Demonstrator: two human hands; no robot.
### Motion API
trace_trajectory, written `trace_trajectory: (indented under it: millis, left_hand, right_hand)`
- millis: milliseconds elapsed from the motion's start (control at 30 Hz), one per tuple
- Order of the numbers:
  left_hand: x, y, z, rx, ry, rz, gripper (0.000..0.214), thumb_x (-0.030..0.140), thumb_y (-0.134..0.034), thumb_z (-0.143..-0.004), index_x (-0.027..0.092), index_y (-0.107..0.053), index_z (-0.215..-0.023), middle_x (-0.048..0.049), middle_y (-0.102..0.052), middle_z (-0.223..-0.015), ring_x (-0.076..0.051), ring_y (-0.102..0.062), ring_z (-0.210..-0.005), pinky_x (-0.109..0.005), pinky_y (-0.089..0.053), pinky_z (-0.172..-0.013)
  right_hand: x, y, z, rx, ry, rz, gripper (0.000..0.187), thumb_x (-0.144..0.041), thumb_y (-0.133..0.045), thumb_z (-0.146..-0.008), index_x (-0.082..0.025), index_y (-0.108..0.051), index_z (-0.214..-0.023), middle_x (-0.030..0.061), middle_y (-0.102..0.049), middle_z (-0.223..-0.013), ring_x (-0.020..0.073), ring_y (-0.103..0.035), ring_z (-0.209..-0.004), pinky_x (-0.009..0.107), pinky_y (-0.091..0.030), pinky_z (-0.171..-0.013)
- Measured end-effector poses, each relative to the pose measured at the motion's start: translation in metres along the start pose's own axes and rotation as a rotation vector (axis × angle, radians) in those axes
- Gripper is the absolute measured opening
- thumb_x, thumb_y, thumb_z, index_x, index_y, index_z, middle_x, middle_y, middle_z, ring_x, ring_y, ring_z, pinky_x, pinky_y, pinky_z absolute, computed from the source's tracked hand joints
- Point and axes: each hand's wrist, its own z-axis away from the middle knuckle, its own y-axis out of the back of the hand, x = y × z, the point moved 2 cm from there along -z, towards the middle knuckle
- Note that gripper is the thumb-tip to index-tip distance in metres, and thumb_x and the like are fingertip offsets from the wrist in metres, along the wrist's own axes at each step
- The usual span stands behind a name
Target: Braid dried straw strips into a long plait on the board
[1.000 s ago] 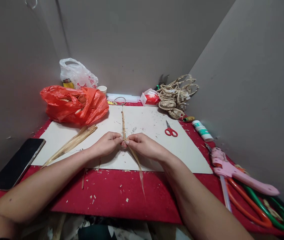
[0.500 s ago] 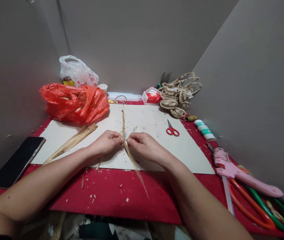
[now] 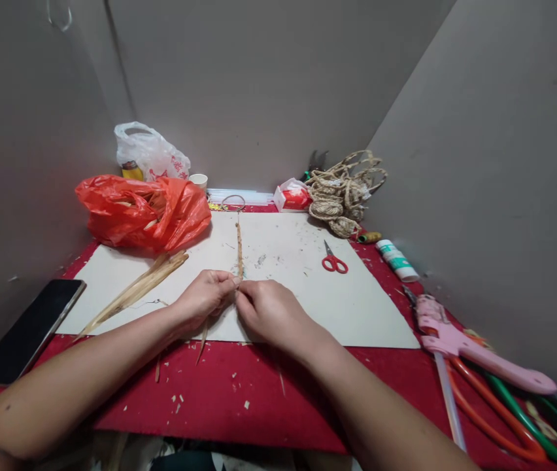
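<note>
A narrow tan braid of dried plant fibre (image 3: 240, 252) runs down the middle of the white board (image 3: 288, 248). Its far end meets a thin cord at a ring (image 3: 233, 203). At the near end my left hand (image 3: 210, 294) pinches the braid from the left. My right hand (image 3: 271, 311) is closed beside it, thumb and fingers pressed on the fibre strands; the two hands touch or nearly touch. Loose strand ends (image 3: 202, 343) hang below the left hand. The strands inside the right hand are mostly hidden.
Left: dried husk strips (image 3: 136, 291), a red plastic bag (image 3: 146, 216) and a phone (image 3: 28, 330). Right: red-handled scissors (image 3: 334, 263), rope coils (image 3: 342, 199), a white-green roll (image 3: 397, 260) and a pink glue gun (image 3: 469, 347). Scraps litter the red cloth (image 3: 200, 399).
My right hand has turned over and closed further around the strands, covering the long tail that lay in view before. The whole view has shifted slightly.
</note>
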Motion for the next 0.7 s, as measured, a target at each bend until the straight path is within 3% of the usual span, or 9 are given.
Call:
trace_trajectory:
  millis: [167, 267, 333, 400, 500, 533, 567, 700]
  left_hand:
    - [-0.001, 0.0, -0.001, 0.014, 0.035, 0.051, 0.03, 0.039, -0.066, -0.071, 0.016, -0.05, -0.063, 0.0096, -0.029, -0.04, -0.003, -0.019, -0.033, -0.021, -0.009, -0.037]
    - [0.001, 0.0, -0.001, -0.005, 0.057, 0.062, 0.027, 0.037, -0.068, -0.068, 0.013, -0.056, -0.068, 0.0085, -0.034, -0.042, -0.003, -0.023, -0.035, -0.02, -0.013, -0.038]
    - [0.003, 0.001, 0.0, -0.007, 0.046, 0.072, 0.026, 0.036, -0.068, -0.067, 0.013, -0.056, -0.066, 0.0079, -0.035, -0.042, -0.003, -0.023, -0.036, -0.02, -0.014, -0.039]
    - [0.005, 0.001, 0.0, -0.005, 0.03, 0.067, 0.026, 0.035, -0.068, -0.067, 0.014, -0.054, -0.063, 0.0074, -0.036, -0.042, -0.003, -0.023, -0.036, -0.02, -0.014, -0.04]
    - [0.004, 0.002, 0.0, 0.003, 0.058, 0.04, 0.024, 0.035, -0.066, -0.07, 0.014, -0.054, -0.064, 0.0085, -0.031, -0.04, -0.003, -0.02, -0.035, -0.021, -0.011, -0.04]
    - [0.003, 0.002, 0.0, 0.003, 0.067, 0.035, 0.024, 0.035, -0.065, -0.071, 0.014, -0.055, -0.064, 0.0089, -0.03, -0.039, -0.003, -0.019, -0.035, -0.021, -0.01, -0.04]
    - [0.003, 0.002, -0.001, -0.004, 0.067, 0.031, 0.025, 0.036, -0.065, -0.072, 0.014, -0.055, -0.065, 0.0088, -0.03, -0.039, -0.003, -0.018, -0.035, -0.021, -0.009, -0.04]
    - [0.004, 0.002, 0.0, -0.074, 0.019, 0.006, 0.03, 0.041, -0.065, -0.072, 0.013, -0.055, -0.065, 0.0063, -0.038, -0.044, -0.003, -0.022, -0.037, -0.021, -0.011, -0.041]
  right_hand:
    - [-0.008, 0.0, 0.007, -0.034, 0.147, 0.059, 0.025, -0.021, -0.042, -0.085, -0.015, -0.064, -0.077, 0.0059, -0.063, -0.066, 0.0118, -0.048, -0.053, 0.026, -0.028, -0.055]
    - [-0.013, 0.006, 0.012, -0.238, 0.351, -0.165, 0.023, -0.021, -0.048, -0.082, -0.015, -0.059, -0.063, -0.0005, -0.053, -0.056, 0.0079, -0.04, -0.049, 0.023, -0.029, -0.053]
    - [-0.013, 0.013, 0.013, -0.355, 0.398, -0.403, 0.029, -0.028, -0.05, -0.084, -0.015, -0.055, -0.059, -0.0032, -0.046, -0.051, 0.0068, -0.037, -0.048, 0.021, -0.029, -0.05]
    - [-0.006, 0.021, 0.008, -0.251, 0.283, -0.625, 0.037, -0.039, -0.047, -0.086, -0.015, -0.054, -0.059, -0.0039, -0.043, -0.049, 0.0069, -0.037, -0.047, 0.02, -0.031, -0.048]
    - [0.015, 0.023, -0.004, 0.158, -0.04, -0.728, 0.04, -0.046, -0.045, -0.086, -0.015, -0.055, -0.063, -0.0023, -0.047, -0.051, 0.0083, -0.043, -0.048, 0.021, -0.035, -0.048]
    - [0.02, 0.019, -0.008, 0.201, -0.119, -0.733, 0.038, -0.046, -0.047, -0.086, -0.015, -0.055, -0.065, -0.0011, -0.05, -0.053, 0.0088, -0.046, -0.049, 0.021, -0.036, -0.049]
    - [0.023, 0.013, -0.011, 0.161, -0.176, -0.756, 0.037, -0.046, -0.048, -0.085, -0.015, -0.056, -0.067, 0.0, -0.053, -0.055, 0.0091, -0.048, -0.049, 0.021, -0.037, -0.049]
    - [0.023, -0.015, -0.017, -0.304, -0.252, -0.955, 0.042, -0.051, -0.041, -0.087, -0.016, -0.052, -0.066, -0.0018, -0.048, -0.049, 0.0064, -0.038, -0.036, 0.019, -0.03, -0.037]
